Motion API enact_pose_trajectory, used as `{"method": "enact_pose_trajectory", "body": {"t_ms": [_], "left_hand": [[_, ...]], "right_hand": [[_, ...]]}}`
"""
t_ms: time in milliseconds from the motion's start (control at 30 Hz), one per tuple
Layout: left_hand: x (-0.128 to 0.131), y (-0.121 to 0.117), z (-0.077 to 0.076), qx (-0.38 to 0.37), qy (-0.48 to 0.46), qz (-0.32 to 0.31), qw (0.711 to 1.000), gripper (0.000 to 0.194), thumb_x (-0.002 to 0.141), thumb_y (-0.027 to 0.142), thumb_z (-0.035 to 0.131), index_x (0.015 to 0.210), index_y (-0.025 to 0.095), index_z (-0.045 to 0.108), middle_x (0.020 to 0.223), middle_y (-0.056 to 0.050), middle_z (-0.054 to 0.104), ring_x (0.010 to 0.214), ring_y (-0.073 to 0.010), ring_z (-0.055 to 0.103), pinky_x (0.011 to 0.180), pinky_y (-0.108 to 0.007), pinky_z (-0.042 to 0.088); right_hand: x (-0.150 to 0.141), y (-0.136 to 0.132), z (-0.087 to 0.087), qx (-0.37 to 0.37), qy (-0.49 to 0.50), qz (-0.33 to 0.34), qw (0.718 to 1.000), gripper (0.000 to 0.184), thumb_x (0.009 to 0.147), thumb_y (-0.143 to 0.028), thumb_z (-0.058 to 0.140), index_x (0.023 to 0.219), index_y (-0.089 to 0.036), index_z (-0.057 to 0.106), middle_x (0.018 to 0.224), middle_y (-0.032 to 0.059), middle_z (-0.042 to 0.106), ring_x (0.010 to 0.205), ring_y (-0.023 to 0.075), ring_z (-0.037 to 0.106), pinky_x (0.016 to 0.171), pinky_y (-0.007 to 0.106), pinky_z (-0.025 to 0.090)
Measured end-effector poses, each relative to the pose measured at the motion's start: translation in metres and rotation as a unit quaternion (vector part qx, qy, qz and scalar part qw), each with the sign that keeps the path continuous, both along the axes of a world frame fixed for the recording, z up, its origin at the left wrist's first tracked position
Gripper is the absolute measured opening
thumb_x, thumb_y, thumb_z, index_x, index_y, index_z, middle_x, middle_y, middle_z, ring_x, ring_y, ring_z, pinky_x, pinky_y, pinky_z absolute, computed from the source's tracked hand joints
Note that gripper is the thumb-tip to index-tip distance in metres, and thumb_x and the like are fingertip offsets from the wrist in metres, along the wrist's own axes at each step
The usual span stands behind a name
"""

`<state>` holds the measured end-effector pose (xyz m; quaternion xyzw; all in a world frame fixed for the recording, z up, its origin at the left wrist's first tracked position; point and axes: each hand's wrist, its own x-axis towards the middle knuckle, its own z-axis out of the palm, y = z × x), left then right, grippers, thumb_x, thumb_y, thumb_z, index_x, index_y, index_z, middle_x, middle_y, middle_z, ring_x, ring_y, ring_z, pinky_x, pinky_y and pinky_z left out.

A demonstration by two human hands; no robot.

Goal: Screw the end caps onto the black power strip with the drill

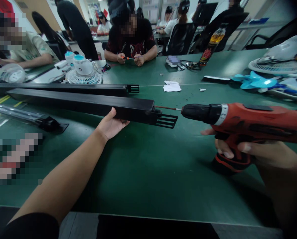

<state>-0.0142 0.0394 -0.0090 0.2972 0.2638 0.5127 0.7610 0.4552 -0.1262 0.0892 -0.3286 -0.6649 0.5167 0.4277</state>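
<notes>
A long black rectangular tube [88, 103] lies slanting over the table, its slotted end bracket [167, 120] pointing right. My left hand [113, 124] grips the tube near that end, thumb on the near side and fingers underneath. In my right hand [238, 149] is a red and black cordless drill [258, 121], held by its handle with the fingers wrapped round. The drill's long thin bit [167, 107] reaches left to the end of the tube; whether its tip sits in a screw is hidden.
Another black tube [88, 88] lies behind, and a clear-covered strip [16, 113] at left. Fan parts [83, 68] stand beyond, with blue fan blades [254, 80] at right. A bottle [212, 46] and paper scraps [172, 87] are farther back. A person [131, 36] works opposite.
</notes>
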Motion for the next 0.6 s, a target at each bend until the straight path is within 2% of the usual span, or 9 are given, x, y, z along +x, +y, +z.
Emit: {"method": "enact_pose_trajectory", "body": {"t_ms": [133,300,600], "left_hand": [[0.001,-0.001,0.001,-0.004,0.0,0.001,1.0,0.049,0.107,0.067,0.096,0.138,0.03,0.087,0.132,-0.011,0.094,0.131,-0.0335,0.089,0.111,-0.044,0.074],[0.002,-0.002,0.0,0.008,0.005,0.009,1.0,0.05,0.105,0.068,0.097,0.134,0.028,0.088,0.134,-0.012,0.094,0.125,-0.0332,0.089,0.108,-0.044,0.074],[0.004,-0.003,0.002,0.004,0.007,0.016,1.0,0.048,0.106,0.067,0.097,0.133,0.029,0.087,0.129,-0.011,0.094,0.122,-0.0316,0.09,0.105,-0.042,0.073]], "right_hand": [[0.003,-0.001,-0.003,-0.017,0.008,0.006,1.0,0.035,0.111,-0.051,0.099,0.139,-0.032,0.102,0.067,0.0034,0.078,0.049,0.0186,0.065,0.04,0.026,0.053],[0.008,0.001,-0.009,0.012,0.016,-0.014,1.0,0.032,0.106,-0.048,0.102,0.128,-0.025,0.1,0.09,0.0084,0.088,0.051,0.0175,0.07,0.044,0.028,0.062],[0.012,0.002,-0.014,0.015,0.014,-0.031,0.999,0.034,0.102,-0.05,0.105,0.128,-0.028,0.1,0.096,0.008,0.088,0.051,0.0171,0.069,0.046,0.031,0.064]]}}
